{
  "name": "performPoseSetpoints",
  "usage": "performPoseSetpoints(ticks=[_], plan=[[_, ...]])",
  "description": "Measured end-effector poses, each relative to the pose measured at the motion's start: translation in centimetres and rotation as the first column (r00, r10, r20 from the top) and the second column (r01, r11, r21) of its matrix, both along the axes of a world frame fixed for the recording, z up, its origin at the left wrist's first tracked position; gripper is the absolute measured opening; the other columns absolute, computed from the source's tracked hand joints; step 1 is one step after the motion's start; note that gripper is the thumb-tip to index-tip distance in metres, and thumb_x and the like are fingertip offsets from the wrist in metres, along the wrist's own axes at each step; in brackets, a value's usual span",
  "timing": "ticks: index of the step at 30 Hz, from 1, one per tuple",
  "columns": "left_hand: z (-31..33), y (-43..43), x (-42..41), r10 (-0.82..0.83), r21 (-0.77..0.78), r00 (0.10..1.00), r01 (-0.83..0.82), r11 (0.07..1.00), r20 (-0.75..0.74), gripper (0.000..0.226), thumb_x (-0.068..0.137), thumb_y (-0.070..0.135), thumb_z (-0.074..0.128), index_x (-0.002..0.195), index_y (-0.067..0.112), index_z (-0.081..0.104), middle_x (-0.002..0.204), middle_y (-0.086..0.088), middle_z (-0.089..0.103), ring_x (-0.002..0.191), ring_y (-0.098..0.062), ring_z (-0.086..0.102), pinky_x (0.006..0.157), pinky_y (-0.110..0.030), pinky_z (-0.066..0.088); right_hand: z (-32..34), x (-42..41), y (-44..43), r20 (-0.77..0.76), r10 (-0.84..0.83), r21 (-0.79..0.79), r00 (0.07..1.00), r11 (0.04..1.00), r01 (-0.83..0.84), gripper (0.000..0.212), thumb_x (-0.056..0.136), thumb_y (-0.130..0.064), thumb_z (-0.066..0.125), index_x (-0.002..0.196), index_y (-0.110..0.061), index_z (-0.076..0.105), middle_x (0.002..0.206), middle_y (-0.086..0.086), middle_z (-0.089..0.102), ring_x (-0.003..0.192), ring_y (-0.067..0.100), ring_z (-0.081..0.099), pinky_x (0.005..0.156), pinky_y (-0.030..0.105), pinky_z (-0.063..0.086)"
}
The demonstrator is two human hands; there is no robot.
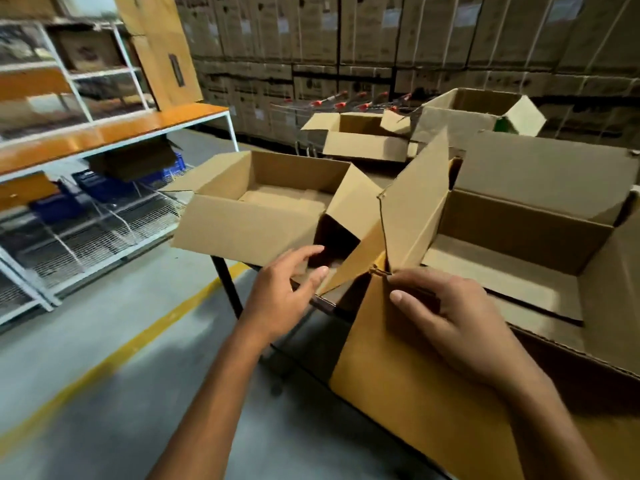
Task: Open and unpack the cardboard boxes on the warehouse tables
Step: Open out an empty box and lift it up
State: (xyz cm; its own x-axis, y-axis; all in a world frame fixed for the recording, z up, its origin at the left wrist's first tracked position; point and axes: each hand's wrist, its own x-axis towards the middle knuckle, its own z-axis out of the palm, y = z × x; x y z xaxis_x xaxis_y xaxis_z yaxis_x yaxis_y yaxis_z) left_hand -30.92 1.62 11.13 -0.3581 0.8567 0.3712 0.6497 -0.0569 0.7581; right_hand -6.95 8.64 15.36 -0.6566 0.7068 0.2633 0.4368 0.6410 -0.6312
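A large open cardboard box (519, 237) fills the right side of the table, its flaps spread and one side flap (415, 209) standing up. My right hand (446, 323) grips the box's near left corner, fingers curled over the rim at the base of that flap. My left hand (287, 292) hovers with relaxed fingers just left of the corner, beside the gap between this box and a second open box (249, 223) at the table's left end. That second box shows only a bare cardboard bottom.
Two more open boxes (367, 140) (478, 112) stand farther back. A dark table leg (228, 289) drops to the grey floor with a yellow line (114, 355). White shelving (69, 140) with blue crates stands left. Stacked cartons (381, 46) line the back wall.
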Motion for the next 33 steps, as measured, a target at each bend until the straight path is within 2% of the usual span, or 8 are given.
performPoseSetpoints(ticks=[4, 6, 8, 12, 18, 25, 29, 33], plan=[[-3.2, -0.8, -4.7, 0.137, 0.147, 0.990, -0.137, 0.980, 0.006, 0.037, 0.096, 0.033, 0.060, 0.130, 0.019, 0.062, 0.124, 0.009, 0.062, 0.119, -0.009, 0.058, 0.099, -0.036, 0.052, -3.6, -7.7, -1.5, -0.186, -0.038, 0.197, 0.982, 0.977, 0.075, 0.042, 0.093, -0.049, 0.050, 0.130, -0.030, 0.061, 0.142, -0.011, 0.054, 0.132, 0.006, 0.047, 0.107, 0.041, 0.043], [-5.3, -0.6, -7.9, 0.200, 0.174, 0.980, -0.195, 0.965, -0.012, 0.042, 0.094, 0.039, 0.057, 0.130, 0.018, 0.062, 0.124, 0.007, 0.062, 0.120, -0.013, 0.057, 0.097, -0.043, 0.052, -6.0, -11.9, -1.4, -0.251, -0.043, 0.248, 0.967, 0.963, 0.107, 0.043, 0.093, -0.041, 0.054, 0.131, -0.022, 0.062, 0.144, -0.004, 0.054, 0.135, 0.011, 0.046, 0.110, 0.038, 0.039], [-7.6, -0.2, -11.4, 0.249, 0.178, 0.968, -0.243, 0.953, -0.010, 0.045, 0.093, 0.039, 0.055, 0.131, 0.015, 0.061, 0.124, 0.003, 0.062, 0.121, -0.016, 0.057, 0.095, -0.046, 0.052, -8.5, -16.2, -0.7, -0.273, -0.034, 0.206, 0.961, 0.974, 0.093, 0.047, 0.093, -0.038, 0.056, 0.135, -0.017, 0.059, 0.147, 0.001, 0.050, 0.137, 0.014, 0.044, 0.111, 0.031, 0.039], [-12.5, 0.9, -18.1, 0.293, 0.076, 0.956, -0.291, 0.954, -0.019, 0.049, 0.094, 0.041, 0.055, 0.132, 0.011, 0.059, 0.127, -0.003, 0.061, 0.121, -0.021, 0.056, 0.093, -0.049, 0.052, -13.9, -24.3, 1.6, -0.186, -0.101, 0.128, 0.977, 0.984, 0.126, 0.055, 0.092, -0.038, 0.056, 0.142, -0.013, 0.051, 0.150, 0.007, 0.046, 0.137, 0.023, 0.044, 0.111, 0.040, 0.042], [-14.9, 4.0, -27.0, 0.268, -0.022, 0.955, -0.273, 0.962, -0.125, 0.051, 0.091, 0.042, 0.055, 0.130, 0.009, 0.060, 0.127, -0.006, 0.061, 0.121, -0.022, 0.052, 0.102, -0.043, 0.045, -18.8, -33.3, 5.8, -0.017, -0.157, 0.081, 0.987, 0.984, 0.158, 0.059, 0.092, -0.033, 0.064, 0.145, -0.016, 0.045, 0.152, 0.008, 0.042, 0.138, 0.025, 0.040, 0.112, 0.042, 0.040], [-12.2, 12.5, -34.6, 0.292, 0.135, 0.932, -0.268, 0.954, -0.214, 0.039, 0.089, 0.023, 0.058, 0.124, 0.005, 0.063, 0.121, -0.010, 0.064, 0.115, -0.026, 0.056, 0.103, -0.037, 0.043, -16.7, -39.0, 12.5, -0.134, -0.295, 0.109, 0.946, 0.945, 0.310, 0.050, 0.091, -0.032, 0.059, 0.137, -0.013, 0.054, 0.146, 0.011, 0.049, 0.130, 0.028, 0.048, 0.107, 0.040, 0.041], [-11.6, 19.0, -38.6, 0.304, 0.196, 0.909, -0.256, 0.947, -0.284, 0.032, 0.089, 0.019, 0.059, 0.116, 0.005, 0.067, 0.117, -0.011, 0.065, 0.110, -0.029, 0.058, 0.105, -0.017, 0.029, -15.8, -41.0, 18.3, -0.197, -0.374, 0.127, 0.907, 0.907, 0.401, 0.042, 0.092, -0.026, 0.061, 0.131, -0.013, 0.059, 0.145, 0.011, 0.051, 0.130, 0.027, 0.048, 0.108, 0.039, 0.038], [-11.7, 24.1, -42.2, 0.320, 0.200, 0.891, -0.267, 0.943, -0.323, 0.023, 0.087, 0.018, 0.058, 0.104, 0.008, 0.071, 0.118, -0.012, 0.065, 0.118, -0.030, 0.055, 0.105, -0.031, 0.037, -16.0, -42.4, 24.3, -0.213, -0.512, 0.078, 0.832, 0.840, 0.537, 0.035, 0.092, -0.021, 0.062, 0.127, -0.014, 0.063, 0.145, 0.009, 0.051, 0.132, 0.026, 0.046, 0.108, 0.032, 0.033]])
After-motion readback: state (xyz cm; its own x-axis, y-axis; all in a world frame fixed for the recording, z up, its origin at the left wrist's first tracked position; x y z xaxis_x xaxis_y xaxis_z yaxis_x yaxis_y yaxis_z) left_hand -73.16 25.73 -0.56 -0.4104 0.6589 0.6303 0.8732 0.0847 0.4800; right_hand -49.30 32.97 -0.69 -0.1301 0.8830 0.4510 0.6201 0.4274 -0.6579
